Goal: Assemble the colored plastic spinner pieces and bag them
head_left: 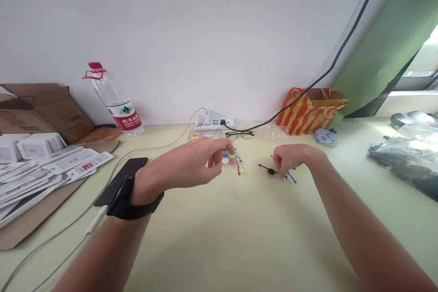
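Note:
My left hand (pixel 200 162) hovers above small round coloured discs, its thumb and index finger curved with a gap between them. Nothing shows in that gap; the other fingertips are hidden. Beside it lie a green disc (pixel 232 156), a reddish disc (pixel 233 162) and thin coloured sticks (pixel 240 165). My right hand (pixel 290 157) points downward with its fingers drawn together at the rear part of a black arrow-shaped pointer (pixel 265 167). A round black disc (pixel 271 171) sits at the pointer's middle. Blue arrow-ended sticks (pixel 292 176) and a red tip peek out around this hand.
Behind the hands are black-framed glasses (pixel 239 135), a power strip (pixel 214 122) and a striped paper bag (pixel 310 109). To the left are a phone (pixel 119 180), a large water bottle (pixel 118 105), a cardboard box (pixel 48 109) and stacked white tags (pixel 44 169). Plastic-wrapped items (pixel 407 150) lie right.

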`<act>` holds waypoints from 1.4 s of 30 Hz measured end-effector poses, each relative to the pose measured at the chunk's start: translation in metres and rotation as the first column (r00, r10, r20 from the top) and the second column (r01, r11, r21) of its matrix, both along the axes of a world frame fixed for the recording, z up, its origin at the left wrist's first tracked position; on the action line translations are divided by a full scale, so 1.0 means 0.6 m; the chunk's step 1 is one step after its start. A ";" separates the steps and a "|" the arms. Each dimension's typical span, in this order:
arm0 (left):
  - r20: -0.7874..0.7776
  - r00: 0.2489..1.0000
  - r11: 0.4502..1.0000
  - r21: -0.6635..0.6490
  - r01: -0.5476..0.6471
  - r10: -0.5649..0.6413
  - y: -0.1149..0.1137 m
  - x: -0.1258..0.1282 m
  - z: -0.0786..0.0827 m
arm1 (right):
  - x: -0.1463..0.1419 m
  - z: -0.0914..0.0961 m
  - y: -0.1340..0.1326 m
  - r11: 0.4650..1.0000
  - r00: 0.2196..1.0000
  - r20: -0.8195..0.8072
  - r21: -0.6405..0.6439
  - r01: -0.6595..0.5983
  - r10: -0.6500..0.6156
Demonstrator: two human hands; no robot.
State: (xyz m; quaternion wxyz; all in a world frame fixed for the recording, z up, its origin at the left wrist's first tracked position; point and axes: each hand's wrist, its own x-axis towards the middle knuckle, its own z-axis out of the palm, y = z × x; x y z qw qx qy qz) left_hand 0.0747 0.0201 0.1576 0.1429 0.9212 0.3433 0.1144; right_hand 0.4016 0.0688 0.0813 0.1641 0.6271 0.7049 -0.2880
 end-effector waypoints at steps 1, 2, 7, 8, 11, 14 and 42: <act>-0.001 1.000 1.000 -0.019 -0.009 0.009 0.002 -0.001 -0.001 | -0.002 -0.001 0.001 1.000 0.999 0.032 -0.011 0.002 -0.002; 0.001 1.000 0.999 -0.038 -0.014 0.014 0.004 -0.002 -0.002 | -0.005 -0.002 0.001 1.000 0.999 0.054 -0.019 0.007 -0.006; 0.000 1.000 0.997 -0.071 -0.008 0.008 0.014 -0.005 -0.003 | -0.011 -0.007 0.005 0.999 0.996 0.087 -0.031 0.017 -0.014; -0.001 1.000 0.998 -0.065 -0.001 0.001 0.015 -0.005 -0.003 | -0.011 -0.008 0.005 0.999 0.996 0.086 -0.028 0.016 -0.013; 0.004 1.000 1.000 -0.026 0.015 -0.014 0.014 -0.003 -0.001 | -0.010 -0.012 0.006 1.000 0.997 0.078 -0.010 0.014 -0.014; 0.017 1.000 1.000 0.014 -0.001 0.001 0.009 -0.001 0.002 | -0.011 -0.012 0.005 1.000 0.997 0.070 0.005 0.016 -0.016; 0.121 0.993 0.954 0.296 -0.039 0.004 0.000 0.009 -0.002 | -0.107 0.163 -0.152 0.344 0.623 -0.611 0.791 0.506 0.489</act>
